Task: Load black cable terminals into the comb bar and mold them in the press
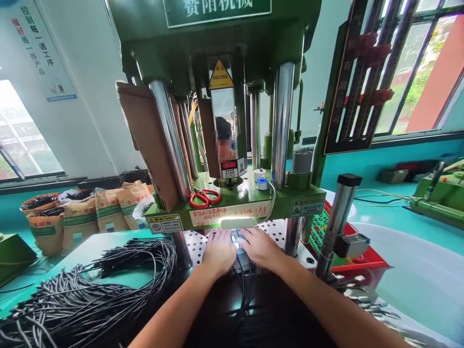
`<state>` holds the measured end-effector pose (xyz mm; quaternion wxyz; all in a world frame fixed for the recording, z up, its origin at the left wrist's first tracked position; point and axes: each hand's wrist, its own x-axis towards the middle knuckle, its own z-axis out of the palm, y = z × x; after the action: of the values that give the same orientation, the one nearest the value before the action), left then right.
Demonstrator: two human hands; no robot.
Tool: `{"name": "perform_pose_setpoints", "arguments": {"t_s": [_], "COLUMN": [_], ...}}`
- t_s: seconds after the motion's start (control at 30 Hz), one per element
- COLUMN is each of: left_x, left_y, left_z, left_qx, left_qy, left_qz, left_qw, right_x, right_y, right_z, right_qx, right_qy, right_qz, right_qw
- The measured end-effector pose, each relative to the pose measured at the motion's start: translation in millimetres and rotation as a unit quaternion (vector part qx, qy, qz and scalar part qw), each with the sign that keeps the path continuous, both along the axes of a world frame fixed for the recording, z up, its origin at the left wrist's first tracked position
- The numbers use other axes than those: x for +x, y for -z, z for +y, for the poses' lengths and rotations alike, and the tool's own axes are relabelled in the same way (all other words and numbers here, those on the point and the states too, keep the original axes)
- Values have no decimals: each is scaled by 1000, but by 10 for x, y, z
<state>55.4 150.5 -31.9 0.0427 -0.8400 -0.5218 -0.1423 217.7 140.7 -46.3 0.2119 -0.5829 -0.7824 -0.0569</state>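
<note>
My left hand (pixel 219 251) and my right hand (pixel 261 247) rest on either side of a small shiny metal mould (pixel 235 237) beneath the press's green plate (pixel 250 195). On the left hand, the fingers reach forward, stretched out along the mould's side. The right hand's fingers bend in towards its top, and whatever they grip is hidden. Several black cables (pixel 243 285) run from the mould down towards me, over a dark glossy surface. Just above the fingers, a lit white lamp bar (pixel 237 223) hangs at the plate's front edge.
Red-handled scissors (pixel 205 197) and a blue-and-white tape roll (pixel 261 184) lie on the green plate. A large bundle of black cables (pixel 105 290) covers the left table. To the right stand a metal post (pixel 337 217) and a red tray (pixel 366 258). Steel columns (pixel 284 121) flank the press.
</note>
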Motion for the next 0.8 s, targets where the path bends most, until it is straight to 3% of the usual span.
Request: {"name": "perform_pose_setpoints", "arguments": {"t_s": [0.47,0.6,0.7,0.8], "left_x": [96,84,48,-33], "left_y": [106,28,-140,-257], "left_z": [125,173,-13,-540], "left_qx": [-6,9,35,66], "left_qy": [-23,-8,-7,10], "left_qz": [-27,-28,-41,-58], "left_qw": [999,1000,999,996], "right_x": [-103,-157,-186,-215], "right_y": [36,-5,-40,-70], "right_z": [92,127,166,244], "right_qx": [-14,-18,-23,-25], "right_qy": [-8,-10,-4,10], "right_qz": [-4,3,37,110], "right_qw": [1000,1000,999,994]}}
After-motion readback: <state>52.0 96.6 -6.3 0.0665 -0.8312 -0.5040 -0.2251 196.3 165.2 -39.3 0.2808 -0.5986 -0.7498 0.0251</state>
